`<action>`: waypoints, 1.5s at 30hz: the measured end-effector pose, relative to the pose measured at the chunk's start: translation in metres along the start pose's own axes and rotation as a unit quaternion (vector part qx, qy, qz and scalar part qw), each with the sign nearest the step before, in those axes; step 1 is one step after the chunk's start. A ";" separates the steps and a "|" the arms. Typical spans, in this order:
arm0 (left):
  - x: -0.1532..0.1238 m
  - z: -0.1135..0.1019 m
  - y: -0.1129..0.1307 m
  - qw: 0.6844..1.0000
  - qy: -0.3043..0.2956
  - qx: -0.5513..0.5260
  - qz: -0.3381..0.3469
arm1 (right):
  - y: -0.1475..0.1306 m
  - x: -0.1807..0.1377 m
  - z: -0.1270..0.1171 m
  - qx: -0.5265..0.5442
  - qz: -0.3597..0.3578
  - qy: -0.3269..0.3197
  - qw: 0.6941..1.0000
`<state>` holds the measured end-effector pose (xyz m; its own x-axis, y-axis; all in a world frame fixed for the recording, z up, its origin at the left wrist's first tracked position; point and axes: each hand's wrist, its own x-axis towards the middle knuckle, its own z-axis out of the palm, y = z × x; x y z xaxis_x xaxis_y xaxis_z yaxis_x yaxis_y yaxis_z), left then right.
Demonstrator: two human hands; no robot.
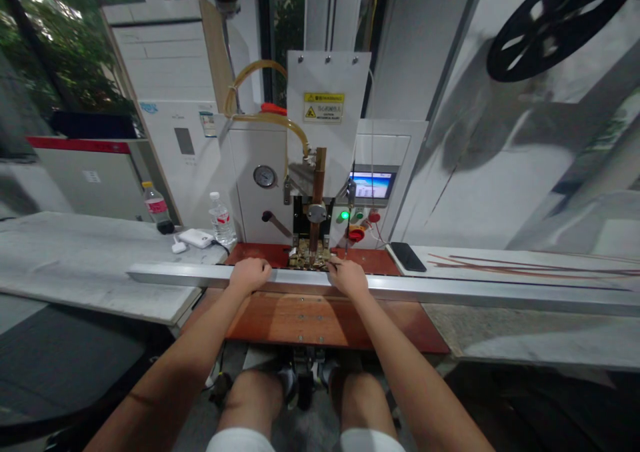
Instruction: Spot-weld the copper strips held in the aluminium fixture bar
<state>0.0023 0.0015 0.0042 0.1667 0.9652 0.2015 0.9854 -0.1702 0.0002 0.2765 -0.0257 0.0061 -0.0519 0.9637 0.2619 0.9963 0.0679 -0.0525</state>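
Both of my hands rest on a long aluminium bar (450, 291) that runs across the bench in front of a white welding machine (327, 165). My left hand (249, 274) curls over the bar left of the machine's copper electrode (317, 199). My right hand (347, 277) grips the bar just right of it, with a thin rod or wire seeming to pass by its fingers. Under the electrode sits a brass-coloured fixture (306, 259) between my hands.
A black phone (408, 256) and thin copper strips (525, 265) lie to the right. Two water bottles (221, 219), a white power bank (197, 238) and a grey side table (75, 252) are to the left. A red wooden board (310, 319) lies under the bar.
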 end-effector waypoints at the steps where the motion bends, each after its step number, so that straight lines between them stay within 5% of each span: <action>1: 0.000 0.000 0.001 1.000 0.001 0.001 -0.008 | 0.000 0.000 0.000 0.001 0.001 -0.003 1.000; 45: -0.002 0.003 0.004 0.999 0.022 -0.010 -0.038 | 0.000 -0.001 0.001 0.000 0.006 0.012 1.000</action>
<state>0.0060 -0.0004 0.0010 0.0900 0.9658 0.2431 0.9941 -0.1020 0.0373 0.2767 -0.0260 0.0052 -0.0382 0.9579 0.2846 0.9969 0.0563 -0.0555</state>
